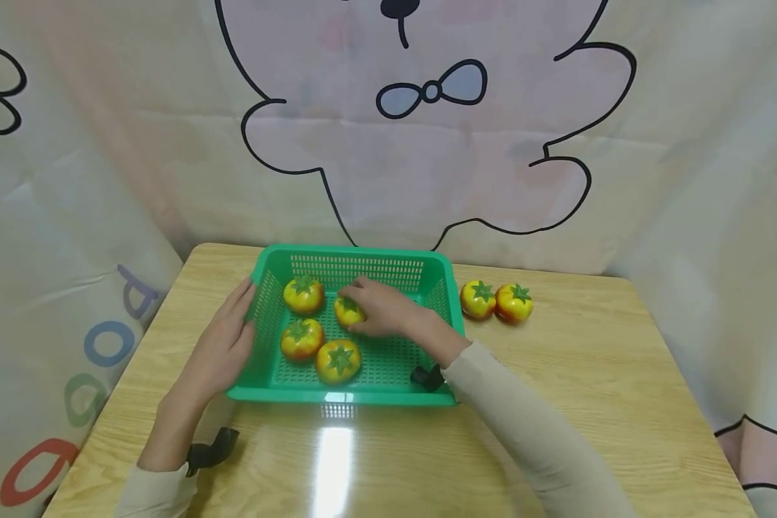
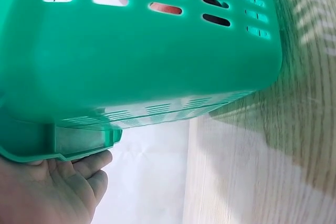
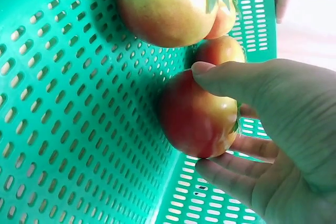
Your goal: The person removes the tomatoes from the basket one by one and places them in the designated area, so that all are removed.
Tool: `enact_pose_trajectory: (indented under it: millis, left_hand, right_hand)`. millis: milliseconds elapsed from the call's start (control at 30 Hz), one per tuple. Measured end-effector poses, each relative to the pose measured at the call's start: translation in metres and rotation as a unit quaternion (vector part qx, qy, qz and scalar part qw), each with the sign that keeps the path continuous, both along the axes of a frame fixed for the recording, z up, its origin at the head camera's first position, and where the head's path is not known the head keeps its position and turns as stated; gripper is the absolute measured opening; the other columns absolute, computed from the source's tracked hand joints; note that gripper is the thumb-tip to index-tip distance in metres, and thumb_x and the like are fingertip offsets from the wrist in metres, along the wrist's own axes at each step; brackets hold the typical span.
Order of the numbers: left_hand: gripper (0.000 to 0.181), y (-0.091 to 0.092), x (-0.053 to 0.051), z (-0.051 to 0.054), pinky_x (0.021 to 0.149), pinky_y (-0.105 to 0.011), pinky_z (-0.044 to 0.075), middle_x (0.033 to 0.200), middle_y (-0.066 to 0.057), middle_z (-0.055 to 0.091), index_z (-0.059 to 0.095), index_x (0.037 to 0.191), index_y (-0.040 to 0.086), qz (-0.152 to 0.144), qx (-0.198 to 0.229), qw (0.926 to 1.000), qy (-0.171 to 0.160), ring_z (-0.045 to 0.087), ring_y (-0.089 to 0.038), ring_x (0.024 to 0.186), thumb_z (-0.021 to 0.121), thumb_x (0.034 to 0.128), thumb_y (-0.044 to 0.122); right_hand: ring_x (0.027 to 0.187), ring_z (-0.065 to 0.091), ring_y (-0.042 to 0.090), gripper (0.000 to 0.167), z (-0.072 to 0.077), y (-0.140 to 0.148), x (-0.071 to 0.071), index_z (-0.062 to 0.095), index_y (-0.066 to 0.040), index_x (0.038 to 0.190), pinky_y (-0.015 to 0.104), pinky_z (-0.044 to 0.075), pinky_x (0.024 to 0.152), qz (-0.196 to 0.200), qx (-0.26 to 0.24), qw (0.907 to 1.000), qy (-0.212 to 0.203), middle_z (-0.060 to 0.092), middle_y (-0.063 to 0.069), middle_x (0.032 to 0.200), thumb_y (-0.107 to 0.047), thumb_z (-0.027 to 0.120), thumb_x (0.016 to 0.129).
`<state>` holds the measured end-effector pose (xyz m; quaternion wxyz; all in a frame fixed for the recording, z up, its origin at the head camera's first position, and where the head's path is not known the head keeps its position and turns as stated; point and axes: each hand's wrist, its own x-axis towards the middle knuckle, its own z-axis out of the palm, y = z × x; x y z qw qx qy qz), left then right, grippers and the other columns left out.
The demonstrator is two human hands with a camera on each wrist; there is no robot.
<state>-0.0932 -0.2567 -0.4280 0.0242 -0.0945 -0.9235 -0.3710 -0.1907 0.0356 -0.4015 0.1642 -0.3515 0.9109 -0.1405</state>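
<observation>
A green plastic basket (image 1: 388,397) with perforated walls holds several yellow-red tomatoes with green star-shaped tops. My right hand (image 1: 385,308) reaches inside and holds one tomato (image 3: 202,114) between thumb and fingers, low over the basket floor. Beside it lie a back-left tomato (image 1: 303,296), a front-left tomato (image 1: 301,340) and a front tomato (image 1: 339,361). My left hand (image 1: 216,349) rests along the basket's left rim from outside, fingers extended. In the left wrist view its fingers (image 2: 94,169) touch the rim's edge, partly hidden by it.
Right of the basket, two more tomatoes, the nearer-to-basket tomato (image 1: 478,299) and the outer tomato (image 1: 514,303), sit side by side on the wooden table (image 1: 596,403). A printed curtain (image 1: 188,165) hangs behind the table. Black cameras are strapped to both wrists.
</observation>
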Motion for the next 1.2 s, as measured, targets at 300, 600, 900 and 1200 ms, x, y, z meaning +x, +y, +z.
enact_pose_trajectory:
  millis: [300, 600, 900, 1200]
  left_hand:
    - [0.06, 0.001, 0.0, 0.003, 0.127, -0.072, 0.023, 0.18, -0.013, 0.013, 0.019, 0.169, 0.005, -0.004, -0.004, 1.0, -0.006, 0.018, -0.046, 0.164, 0.032, 0.1117, 0.016]
    - [0.06, 0.0, -0.002, 0.002, 0.127, -0.072, 0.023, 0.18, -0.014, 0.013, 0.019, 0.169, 0.004, -0.008, -0.004, 1.0, -0.003, 0.018, -0.046, 0.164, 0.032, 0.1116, 0.015]
    - [0.061, 0.0, -0.002, 0.002, 0.126, -0.073, 0.023, 0.18, -0.014, 0.012, 0.019, 0.169, 0.003, -0.01, -0.002, 0.9999, -0.002, 0.018, -0.047, 0.163, 0.032, 0.1112, 0.014]
    - [0.06, 0.0, -0.002, -0.001, 0.126, -0.074, 0.023, 0.179, -0.017, 0.014, 0.019, 0.169, 0.003, -0.01, -0.003, 0.9999, 0.0, 0.018, -0.048, 0.163, 0.032, 0.1115, 0.014]
  right_hand:
    - [0.133, 0.06, 0.026, 0.068, 0.008, 0.007, 0.002, 0.051, -0.014, 0.157, 0.042, 0.054, 0.114, -0.009, -0.003, 0.9999, 0.005, 0.054, 0.012, 0.153, -0.031, 0.078, 0.097]
    - [0.134, 0.06, 0.025, 0.068, 0.015, 0.01, 0.006, 0.05, -0.015, 0.158, 0.041, 0.054, 0.114, 0.001, -0.007, 0.9998, 0.02, 0.053, 0.012, 0.154, -0.031, 0.077, 0.098]
    - [0.134, 0.061, 0.026, 0.067, 0.025, 0.019, 0.012, 0.052, -0.013, 0.157, 0.04, 0.054, 0.114, 0.003, -0.034, 0.9986, 0.04, 0.055, 0.012, 0.154, -0.03, 0.078, 0.097]
    - [0.135, 0.06, 0.025, 0.065, 0.037, 0.032, 0.018, 0.052, -0.014, 0.157, 0.04, 0.054, 0.114, 0.008, -0.041, 0.9978, 0.052, 0.054, 0.011, 0.154, -0.033, 0.076, 0.099]
